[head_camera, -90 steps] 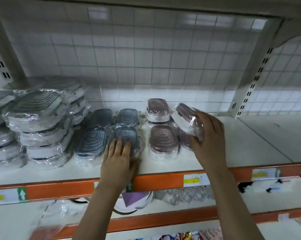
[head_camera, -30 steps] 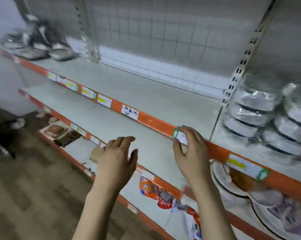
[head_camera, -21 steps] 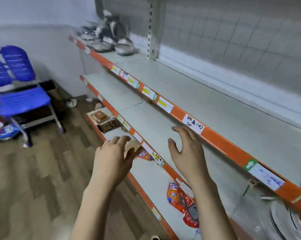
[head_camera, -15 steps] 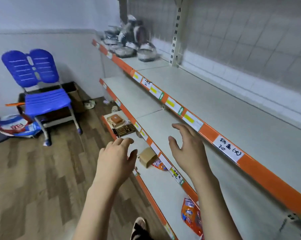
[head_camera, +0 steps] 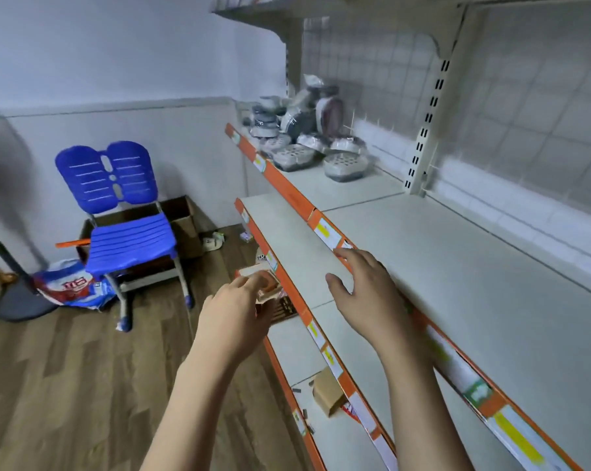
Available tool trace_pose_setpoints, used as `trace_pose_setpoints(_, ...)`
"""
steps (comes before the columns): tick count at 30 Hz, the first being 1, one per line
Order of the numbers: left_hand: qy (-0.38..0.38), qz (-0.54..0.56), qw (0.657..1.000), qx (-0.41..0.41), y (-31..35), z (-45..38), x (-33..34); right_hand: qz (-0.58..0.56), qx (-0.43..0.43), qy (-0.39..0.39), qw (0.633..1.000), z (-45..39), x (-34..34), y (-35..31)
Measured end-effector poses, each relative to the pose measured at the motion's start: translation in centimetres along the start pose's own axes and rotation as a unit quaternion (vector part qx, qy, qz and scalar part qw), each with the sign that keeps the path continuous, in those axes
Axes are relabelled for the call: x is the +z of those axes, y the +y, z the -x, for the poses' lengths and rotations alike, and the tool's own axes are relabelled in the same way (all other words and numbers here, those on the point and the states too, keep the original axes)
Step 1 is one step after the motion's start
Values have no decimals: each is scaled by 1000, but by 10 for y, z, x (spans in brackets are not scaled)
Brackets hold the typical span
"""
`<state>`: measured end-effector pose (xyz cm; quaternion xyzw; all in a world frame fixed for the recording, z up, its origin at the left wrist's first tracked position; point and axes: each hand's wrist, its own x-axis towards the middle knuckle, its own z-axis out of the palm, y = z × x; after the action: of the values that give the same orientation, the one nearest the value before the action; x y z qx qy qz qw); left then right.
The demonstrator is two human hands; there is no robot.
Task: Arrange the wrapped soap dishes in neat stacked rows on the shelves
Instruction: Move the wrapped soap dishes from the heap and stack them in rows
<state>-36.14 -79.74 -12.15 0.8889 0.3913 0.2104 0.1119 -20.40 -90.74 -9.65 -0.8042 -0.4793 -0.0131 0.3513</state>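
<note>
A loose pile of wrapped soap dishes (head_camera: 301, 137), grey and one pinkish, lies at the far left end of the upper shelf (head_camera: 457, 266), well beyond both hands. My left hand (head_camera: 236, 311) hangs in the air in front of the lower shelves, fingers relaxed, holding nothing. My right hand (head_camera: 365, 290) hovers with fingers spread over the orange front edge of the upper shelf, also holding nothing.
The middle shelf (head_camera: 287, 239) runs below. Small boxes (head_camera: 277, 300) and a cardboard box (head_camera: 326, 390) lie on the lower shelves. A blue chair (head_camera: 117, 205), a brown carton (head_camera: 182, 226) and a bag (head_camera: 73, 287) stand on the wooden floor at left.
My view has swung left from the stacked dishes along the shelves to the far pile. My right hand has let go of the pink dish; both hands now hold nothing.
</note>
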Motion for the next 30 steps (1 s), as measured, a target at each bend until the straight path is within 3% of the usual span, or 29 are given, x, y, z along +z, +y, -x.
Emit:
trace_pose_setpoints(4, -57, -7, 997, -46, -35, -36, 26, 23, -11, -63, 998, -36, 29, 4)
trace_pose_setpoints(8, -74, 7, 996, -54, -60, -77, 42, 8, -1, -65, 998, -73, 53, 10)
trace_pose_setpoints(22, -96, 70, 991, 59, -156, -297, 39, 58, 90, 69, 992, -230, 120, -21)
trace_pose_setpoints(30, -115, 109, 981, 114, -166, -365, 55, 99, 137, 105, 980, -282, 142, -10)
